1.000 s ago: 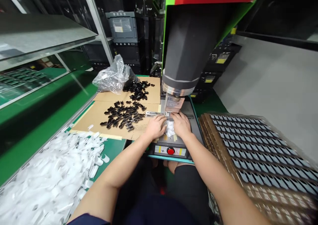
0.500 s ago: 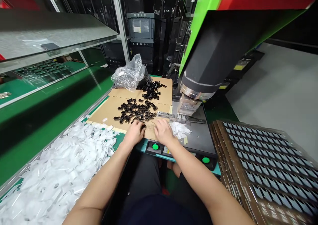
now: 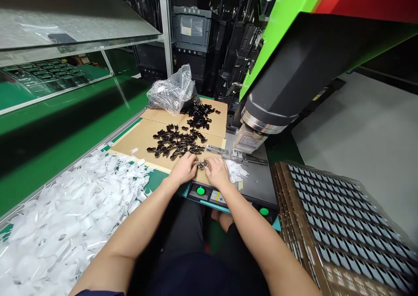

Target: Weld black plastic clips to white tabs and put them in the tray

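Note:
My left hand (image 3: 185, 169) and my right hand (image 3: 217, 171) are close together at the front edge of the cardboard (image 3: 130, 136). Between their fingertips is a small dark part (image 3: 203, 164) with rounded ends, and the fingers of both hands are closed on it. Just beyond lies a loose pile of black parts (image 3: 176, 141), with more black parts (image 3: 200, 116) behind, beside a clear plastic bag (image 3: 171, 91). White pieces (image 3: 236, 171) lie right of my right hand on the dark machine base.
A machine head (image 3: 274, 82) hangs above a metal fixture (image 3: 237, 153) at the right. Green buttons (image 3: 200, 190) line the front. White film pieces (image 3: 75, 209) cover the left side. Stacked trays (image 3: 339, 209) stand at the right, dark crates (image 3: 192, 28) behind.
My left hand has moved right, toward my right hand, and a dark part now shows between them. The camera view has shifted slightly.

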Tool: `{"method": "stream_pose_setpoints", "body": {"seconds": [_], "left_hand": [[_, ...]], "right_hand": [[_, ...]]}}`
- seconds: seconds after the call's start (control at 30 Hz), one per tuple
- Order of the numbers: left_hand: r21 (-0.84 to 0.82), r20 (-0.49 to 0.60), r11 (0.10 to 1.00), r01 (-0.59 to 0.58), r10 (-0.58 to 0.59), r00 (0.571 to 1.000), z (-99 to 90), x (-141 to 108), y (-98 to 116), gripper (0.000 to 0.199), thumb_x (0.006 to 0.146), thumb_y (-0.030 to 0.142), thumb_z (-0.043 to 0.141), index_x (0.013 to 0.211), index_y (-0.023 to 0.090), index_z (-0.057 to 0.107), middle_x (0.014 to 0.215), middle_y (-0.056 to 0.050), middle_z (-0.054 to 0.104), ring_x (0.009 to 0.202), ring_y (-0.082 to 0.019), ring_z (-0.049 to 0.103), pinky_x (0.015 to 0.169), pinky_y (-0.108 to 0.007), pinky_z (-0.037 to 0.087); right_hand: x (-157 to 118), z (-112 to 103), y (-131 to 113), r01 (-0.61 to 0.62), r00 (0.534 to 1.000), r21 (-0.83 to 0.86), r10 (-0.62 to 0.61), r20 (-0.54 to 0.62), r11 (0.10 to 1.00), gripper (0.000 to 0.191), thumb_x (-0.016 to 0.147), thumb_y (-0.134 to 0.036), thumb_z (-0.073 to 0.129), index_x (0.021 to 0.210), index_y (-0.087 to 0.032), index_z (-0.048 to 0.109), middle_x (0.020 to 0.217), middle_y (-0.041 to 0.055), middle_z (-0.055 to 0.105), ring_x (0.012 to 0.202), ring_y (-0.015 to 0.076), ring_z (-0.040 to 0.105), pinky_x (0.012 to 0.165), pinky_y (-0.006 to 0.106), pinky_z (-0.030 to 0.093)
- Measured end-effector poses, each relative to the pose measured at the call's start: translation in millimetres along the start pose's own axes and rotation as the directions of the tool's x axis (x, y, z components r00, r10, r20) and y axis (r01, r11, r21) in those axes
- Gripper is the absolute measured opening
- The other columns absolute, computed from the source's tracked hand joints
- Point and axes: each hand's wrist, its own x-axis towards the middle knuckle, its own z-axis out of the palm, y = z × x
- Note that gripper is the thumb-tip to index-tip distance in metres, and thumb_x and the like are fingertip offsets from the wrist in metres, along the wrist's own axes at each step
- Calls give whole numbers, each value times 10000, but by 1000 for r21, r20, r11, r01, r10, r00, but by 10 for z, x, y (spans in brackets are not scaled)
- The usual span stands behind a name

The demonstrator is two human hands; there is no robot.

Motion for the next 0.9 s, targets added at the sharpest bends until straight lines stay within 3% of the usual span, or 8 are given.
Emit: {"method": "stream_pose_setpoints", "body": {"seconds": [0.13, 0.3, 0.4, 0.53, 0.67, 0.77, 0.9], "left_hand": [[62, 41, 997, 45, -48, 998, 84, -37, 135, 220, 1027, 414, 651, 1151, 233, 663, 1102, -89, 617, 984, -259, 681, 950, -428, 588], [114, 58, 993, -28, 22, 998, 163, 10, 149, 237, 1055, 390, 612, 1184, 223, 722, 1110, -117, 663, 1068, -279, 683, 1001, -430, 576], [105, 100, 992, -69, 58, 993, 172, 1, 103, 253, 1062, 283, 572, 1238, 231, 747, 1155, -121, 719, 1097, -278, 701, 1015, -428, 581], [3, 116, 995, -100, 99, 988, 203, 36, 144, 293, 1040, 234, 588, 1276, 239, 762, 1225, -104, 772, 1155, -274, 718, 1076, -436, 578], [-133, 6, 987, -95, 97, 995, 338, 345, 474, 258, 1037, 297, 627, 1239, 248, 779, 1204, -78, 801, 1149, -262, 730, 1067, -431, 593], [-157, -43, 979, -134, 129, 991, 530, 710, 792, 234, 1037, 279, 644, 1221, 235, 781, 1207, -81, 803, 1141, -257, 728, 1073, -427, 581], [-98, 3, 982, -161, 162, 987, 816, 1061, 1034, 215, 1042, 252, 641, 1210, 228, 774, 1186, -98, 786, 1120, -261, 716, 1073, -428, 563]], "right_hand": [[40, 44, -53, -24, 1000, -39, 24, -2, 999, 303, 1020, -257, 600, 1300, -241, 715, 1226, 109, 743, 1168, 314, 576, 1049, 475, 472], [-42, -42, 52, -55, 991, 11, 56, -120, 998, 335, 1032, -224, 532, 1301, -207, 732, 1227, 110, 752, 1161, 297, 595, 1072, 444, 469], [-179, -213, 322, -90, 967, 36, 96, -236, 995, 383, 1053, -259, 505, 1375, -199, 703, 1275, 111, 747, 1161, 287, 613, 1069, 419, 473], [-342, -428, 827, -255, 885, 15, 240, -399, 967, 379, 1062, -310, 489, 1349, -205, 714, 1230, 121, 756, 1100, 295, 628, 1016, 417, 483], [-351, -492, 1128, -343, 839, -29, 293, -458, 939, 354, 1072, -345, 485, 1264, -212, 751, 1163, 129, 756, 1061, 304, 614, 971, 407, 470], [-298, -476, 1141, -363, 846, -93, 285, -451, 927, 335, 1077, -376, 507, 1225, -220, 763, 1125, 128, 742, 1047, 301, 588, 947, 399, 448], [-274, -474, 1065, -333, 886, -202, 233, -402, 921, 325, 1076, -393, 525, 1270, -245, 740, 1119, 134, 706, 1045, 309, 541, 931, 419, 423]]}}
